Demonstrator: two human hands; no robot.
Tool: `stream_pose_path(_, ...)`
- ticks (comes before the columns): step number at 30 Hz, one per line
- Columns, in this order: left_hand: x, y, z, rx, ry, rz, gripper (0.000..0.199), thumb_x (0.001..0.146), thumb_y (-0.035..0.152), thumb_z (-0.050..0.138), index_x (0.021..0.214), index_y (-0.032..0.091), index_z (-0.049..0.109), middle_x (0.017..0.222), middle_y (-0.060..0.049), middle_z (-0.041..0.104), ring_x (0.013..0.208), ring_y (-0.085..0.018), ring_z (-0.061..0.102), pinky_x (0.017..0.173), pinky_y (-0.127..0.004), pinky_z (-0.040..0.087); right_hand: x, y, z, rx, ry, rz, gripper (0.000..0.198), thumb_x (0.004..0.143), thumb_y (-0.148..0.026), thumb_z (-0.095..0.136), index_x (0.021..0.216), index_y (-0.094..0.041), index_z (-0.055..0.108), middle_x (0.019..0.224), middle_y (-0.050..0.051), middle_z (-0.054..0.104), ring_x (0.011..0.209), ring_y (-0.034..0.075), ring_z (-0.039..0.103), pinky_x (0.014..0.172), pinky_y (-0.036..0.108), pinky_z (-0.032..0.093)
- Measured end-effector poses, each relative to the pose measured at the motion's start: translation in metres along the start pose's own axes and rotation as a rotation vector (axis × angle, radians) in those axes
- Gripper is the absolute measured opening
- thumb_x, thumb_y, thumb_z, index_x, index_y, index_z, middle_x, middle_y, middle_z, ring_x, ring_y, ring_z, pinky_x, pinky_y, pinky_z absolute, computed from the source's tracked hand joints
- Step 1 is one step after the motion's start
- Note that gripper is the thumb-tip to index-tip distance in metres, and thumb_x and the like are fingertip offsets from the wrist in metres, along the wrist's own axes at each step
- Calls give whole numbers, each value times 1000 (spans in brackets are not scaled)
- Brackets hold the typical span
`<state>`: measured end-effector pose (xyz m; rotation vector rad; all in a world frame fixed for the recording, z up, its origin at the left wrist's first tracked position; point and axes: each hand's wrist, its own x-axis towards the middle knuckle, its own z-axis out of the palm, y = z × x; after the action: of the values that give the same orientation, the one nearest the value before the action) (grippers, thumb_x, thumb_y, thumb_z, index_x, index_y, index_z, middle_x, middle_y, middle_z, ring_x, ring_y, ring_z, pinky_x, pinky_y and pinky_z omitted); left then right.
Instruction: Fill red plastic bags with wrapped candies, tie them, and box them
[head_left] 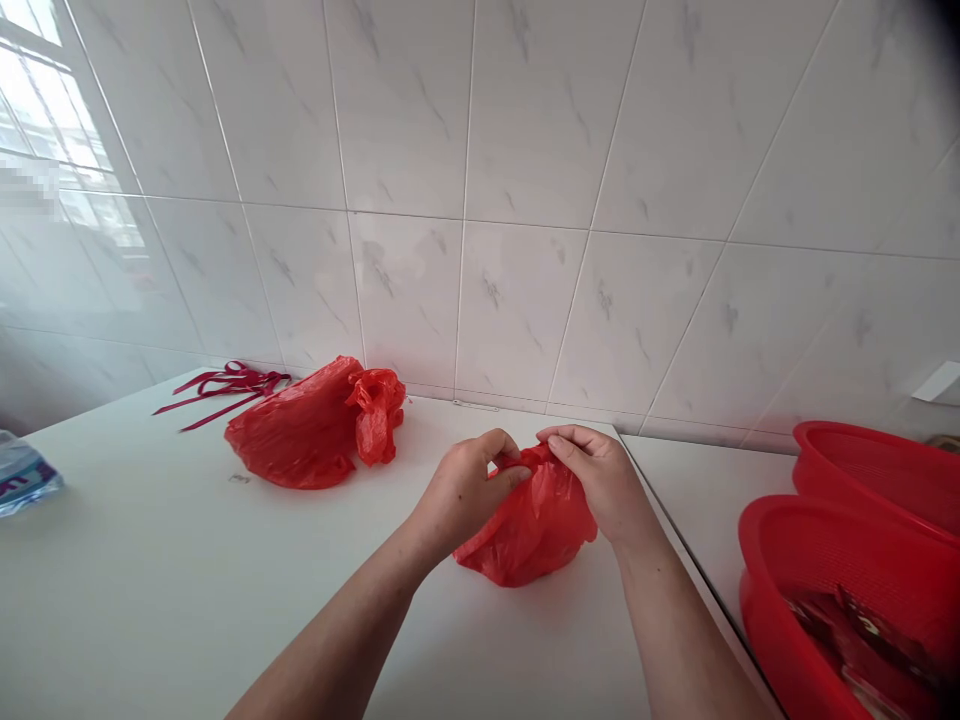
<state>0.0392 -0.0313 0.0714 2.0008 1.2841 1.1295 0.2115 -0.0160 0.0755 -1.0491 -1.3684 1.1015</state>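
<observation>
A red plastic bag (pixel 529 535) rests on the white table, its contents hidden and its top gathered up. My left hand (pixel 472 485) pinches the gathered top from the left, thumb and forefinger closed on the film. From the right, my right hand (pixel 596 475) grips the same top between thumb and fingers. The two sets of fingertips are close together over the bag. Further left lies a second red plastic bag (pixel 296 430), bulging, with a bunched end on its right side.
Dark red ribbons (pixel 236 380) lie by the wall behind the second bag. At the left edge is a clear plastic package (pixel 26 475). Red plastic baskets (pixel 765 515) stand on the right, the nearer holding dark red items. A tiled wall (pixel 525 300) closes off the back.
</observation>
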Motion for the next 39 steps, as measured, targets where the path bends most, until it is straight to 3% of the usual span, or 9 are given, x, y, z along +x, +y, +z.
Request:
stream_pose_path(8,-6,-3,1,247,-20,97,9,81,21,51,72,22,48,70,2,57,68,-16,51,60,-27,39,7,5,-4,96,80,-127,33,67,-25,63,99,-21,58,74,-3,53,65,12,52,59,25,43)
stream_pose_path(15,-30,-5,-24,297,-48,224,15,79,9,52,69,20,49,92,-3,59,86,-18,54,81,-35,43,36,53,-37,-215,453,-63,30,64,-19,53,94,-22,58,73,-2,57,70,16,54,65,29,42)
stream_pose_path(19,-44,-9,-32,251,-146,109,15,80,12,54,68,21,49,84,0,59,84,-17,54,80,-32,43,48,87,-45,-180,431,18,27,62,-20,54,89,-22,59,72,-1,58,69,17,54,64,29,41)
stream_pose_path(22,-42,-16,-35,106,-115,-7,12,83,25,56,72,21,51,88,0,61,80,-16,56,69,-28,44,48,100,-49,-72,321,76,25,64,-28,60,89,-22,61,84,1,63,79,17,58,67,28,44)
stream_pose_path(25,-32,-23,-34,-66,-41,-72,22,88,43,49,88,22,57,98,-3,63,89,-19,59,73,-30,47,45,112,-59,58,246,147,30,69,-42,61,91,-21,63,89,3,64,79,17,59,64,27,47)
stream_pose_path(29,-20,-28,-18,-130,8,-101,42,86,50,50,120,26,51,130,-8,52,120,-24,48,95,-40,43,45,133,-70,174,285,226,34,70,-47,62,91,-20,62,75,3,60,63,14,56,55,26,46)
stream_pose_path(34,-1,-39,18,48,-228,-74,101,55,41,81,142,36,29,154,-8,20,139,-35,17,100,-51,37,50,152,-72,182,317,245,31,63,-40,70,85,-19,62,71,2,59,61,14,54,53,26,46)
stream_pose_path(36,11,-50,30,81,-254,-114,100,53,34,82,140,37,33,153,-8,24,138,-37,21,97,-48,40,51,154,-71,163,307,248,31,61,-37,71,85,-19,63,70,2,59,60,14,54,53,26,46)
stream_pose_path(39,28,-72,39,83,-223,-182,57,63,26,74,118,31,58,130,-8,53,115,-30,51,85,-38,47,51,154,-70,136,298,242,30,61,-35,70,86,-19,64,69,1,59,59,13,53,54,27,46)
